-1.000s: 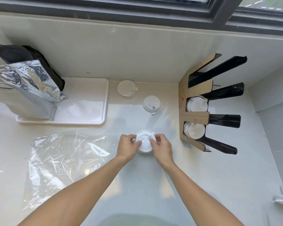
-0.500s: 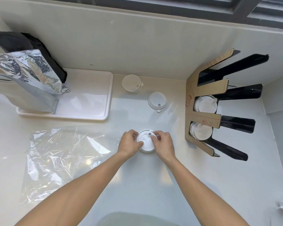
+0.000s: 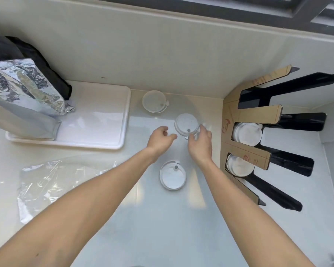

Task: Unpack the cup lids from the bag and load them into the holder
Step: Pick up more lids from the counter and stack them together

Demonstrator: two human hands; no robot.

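Observation:
A white cup lid (image 3: 185, 123) sits on the pale counter in the middle. My right hand (image 3: 200, 144) curls its thumb and fingers round that lid's near right rim. My left hand (image 3: 159, 139) hovers just left of it with loosely curled fingers and holds nothing. Another white lid (image 3: 173, 175) lies free on the counter between my forearms. A third lid (image 3: 154, 101) lies further back, by the wall. The cardboard and black lid holder (image 3: 245, 151) stands at the right, with white lids in its two nearer slots (image 3: 247, 133). The clear plastic bag (image 3: 62, 182) lies flat at the left.
A white tray (image 3: 96, 120) at the back left carries a silver foil bag (image 3: 25, 93), with a black bag behind it. A wall and window frame close off the back, and a side wall stands beyond the holder.
Both hands let go of the near lid, which now lies on the counter, and moved forward to the middle lid. The camera view shifted closer and downward.

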